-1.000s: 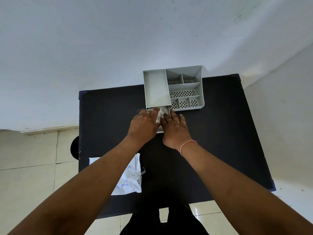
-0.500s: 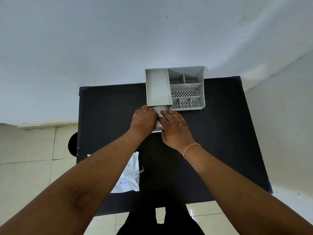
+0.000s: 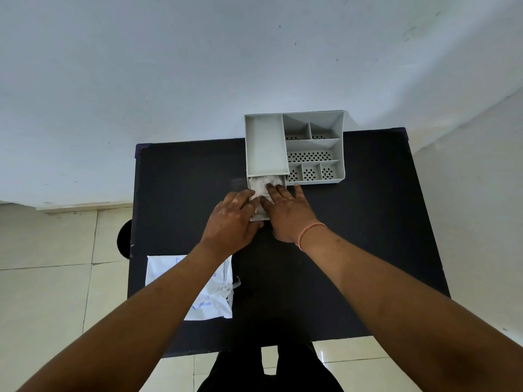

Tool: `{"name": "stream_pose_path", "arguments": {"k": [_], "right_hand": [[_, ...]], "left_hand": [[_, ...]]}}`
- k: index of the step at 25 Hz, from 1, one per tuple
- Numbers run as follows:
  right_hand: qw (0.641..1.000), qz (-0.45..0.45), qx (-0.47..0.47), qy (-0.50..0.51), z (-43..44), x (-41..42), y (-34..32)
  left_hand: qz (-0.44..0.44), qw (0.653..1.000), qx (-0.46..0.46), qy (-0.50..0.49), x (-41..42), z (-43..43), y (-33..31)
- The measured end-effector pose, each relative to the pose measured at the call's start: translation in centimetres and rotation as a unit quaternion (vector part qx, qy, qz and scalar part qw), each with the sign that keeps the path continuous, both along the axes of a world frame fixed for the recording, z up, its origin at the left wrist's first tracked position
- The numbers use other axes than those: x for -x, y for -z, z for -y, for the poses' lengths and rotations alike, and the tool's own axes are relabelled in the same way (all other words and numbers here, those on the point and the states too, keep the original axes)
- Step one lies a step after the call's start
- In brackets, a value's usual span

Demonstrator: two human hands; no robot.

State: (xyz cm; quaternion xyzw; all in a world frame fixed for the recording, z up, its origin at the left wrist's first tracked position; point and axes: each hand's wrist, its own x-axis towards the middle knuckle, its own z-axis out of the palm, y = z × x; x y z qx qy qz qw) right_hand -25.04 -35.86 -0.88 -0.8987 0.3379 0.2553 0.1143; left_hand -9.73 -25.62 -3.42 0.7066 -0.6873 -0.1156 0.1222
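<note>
A grey plastic organizer [image 3: 336,142] with several compartments stands at the far edge of the black table [image 3: 353,250]. Its drawer [image 3: 256,217] is pulled out toward me from under the left compartment. White crinkled material [image 3: 261,183] fills the drawer. My right hand [image 3: 287,215] lies flat, its straight fingers pressing on the white material. My left hand [image 3: 230,220] rests against the drawer's left side, fingertips touching the white material. The two hands hide most of the drawer's near half.
A white plastic packet with blue print [image 3: 216,301] lies at the table's near left, partly under my left forearm. A white wall is behind the table and a tiled floor [image 3: 56,292] lies to the left. A dark round object [image 3: 124,239] shows past the table's left edge.
My left hand has uncurled and slid to the drawer's left side. My right hand's fingers have spread flat over the white material, more of which shows in the drawer now.
</note>
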Motion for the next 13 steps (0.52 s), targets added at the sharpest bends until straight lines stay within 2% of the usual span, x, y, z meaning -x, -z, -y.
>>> {"name": "stream_pose_path", "arguments": {"k": [5, 13], "right_hand": [[1.000, -0.003, -0.005, 0.008, 0.1, -0.3, 0.0], [0.999, 0.034, -0.003, 0.021, 1.9, -0.7, -0.3]], "left_hand": [[0.075, 0.990, -0.115, 0.003, 1.1, 1.1, -0.6], [0.051, 0.989, -0.139, -0.009, 1.4, 4.5, -2.2]]}}
